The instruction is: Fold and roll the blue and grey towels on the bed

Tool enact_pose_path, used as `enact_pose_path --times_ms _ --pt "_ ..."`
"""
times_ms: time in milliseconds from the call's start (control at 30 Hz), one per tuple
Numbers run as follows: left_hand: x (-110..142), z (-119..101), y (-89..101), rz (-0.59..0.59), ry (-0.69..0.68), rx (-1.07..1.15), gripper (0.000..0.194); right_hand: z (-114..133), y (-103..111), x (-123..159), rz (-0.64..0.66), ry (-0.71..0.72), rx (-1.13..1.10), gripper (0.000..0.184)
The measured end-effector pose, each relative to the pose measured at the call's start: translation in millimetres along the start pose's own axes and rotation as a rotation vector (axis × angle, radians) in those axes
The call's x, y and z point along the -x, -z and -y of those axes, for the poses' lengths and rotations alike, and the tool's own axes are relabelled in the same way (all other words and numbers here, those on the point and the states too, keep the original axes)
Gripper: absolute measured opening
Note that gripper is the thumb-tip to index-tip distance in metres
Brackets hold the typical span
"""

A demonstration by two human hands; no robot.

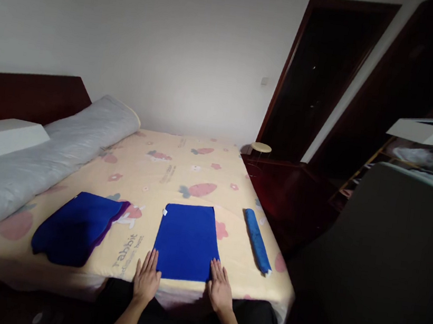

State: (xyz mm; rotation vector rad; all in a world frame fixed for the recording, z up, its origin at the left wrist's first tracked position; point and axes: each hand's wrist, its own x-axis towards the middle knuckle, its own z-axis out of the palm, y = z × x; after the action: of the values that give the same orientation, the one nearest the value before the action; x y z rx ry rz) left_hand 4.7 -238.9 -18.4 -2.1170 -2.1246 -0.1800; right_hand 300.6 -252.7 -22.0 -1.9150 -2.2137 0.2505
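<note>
A blue cloth (188,243) lies flat and smooth on the bed, with a small white tag at its far left corner. My left hand (147,278) rests on its near left edge, fingers stretched out. On the near right edge lies my right hand (219,288), palm down with its fingers extended. Left of them is a loose pile of blue cloth (72,228) with a purple edge, its layers uneven. To the right sits a rolled blue cloth (257,241) with a white tag at its near end.
The bed (201,160) has a cream sheet printed with carrots and rabbits. A long grey roll (54,146) and a white box (6,137) lie along the left side. Beyond the right edge stand a small stool (261,147) and a dark panel (379,258).
</note>
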Motion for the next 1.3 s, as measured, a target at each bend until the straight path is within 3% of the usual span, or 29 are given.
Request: enact_pose_path --times_ms 167,267,433,567,667,867,1000,1067,1133,1300 --pt "-4 9 4.3 -0.037 -0.032 -0.003 0.069 -1 6 -2 0.024 -0.050 -0.022 0.061" --pt "-11 2 6.8 -0.104 -0.099 0.017 0.072 13 13 -17 -0.018 -0.016 -0.062 0.061" --pt "-36 -49 7.6 -0.004 -0.336 0.114 0.077 65 20 -56 0.066 0.210 -0.174 0.065" --pt "-47 -79 -0.4 0.126 -0.305 0.140 0.069 86 12 -70 0.096 0.262 -0.198 0.065" --pt "-42 -66 -8.1 0.096 -0.265 0.115 0.076 70 6 -64 0.080 0.238 -0.171 0.068" --pt "-21 -5 -9.7 0.016 -0.059 0.030 0.070 7 5 -42 0.016 0.052 -0.065 0.064" --pt "-23 5 -6.2 -0.016 0.000 -0.001 0.068 -1 0 -41 -0.004 -0.049 -0.044 0.064" --pt "-30 -4 -3.6 -0.043 -0.038 0.014 0.071 10 1 -47 -0.018 -0.066 -0.043 0.068" --pt "-41 -21 -0.6 -0.053 -0.146 0.054 0.077 29 4 -59 -0.020 0.006 -0.066 0.072" --pt "-69 -68 -1.5 0.090 -0.358 0.125 0.084 70 9 -89 0.050 0.228 -0.171 0.068"
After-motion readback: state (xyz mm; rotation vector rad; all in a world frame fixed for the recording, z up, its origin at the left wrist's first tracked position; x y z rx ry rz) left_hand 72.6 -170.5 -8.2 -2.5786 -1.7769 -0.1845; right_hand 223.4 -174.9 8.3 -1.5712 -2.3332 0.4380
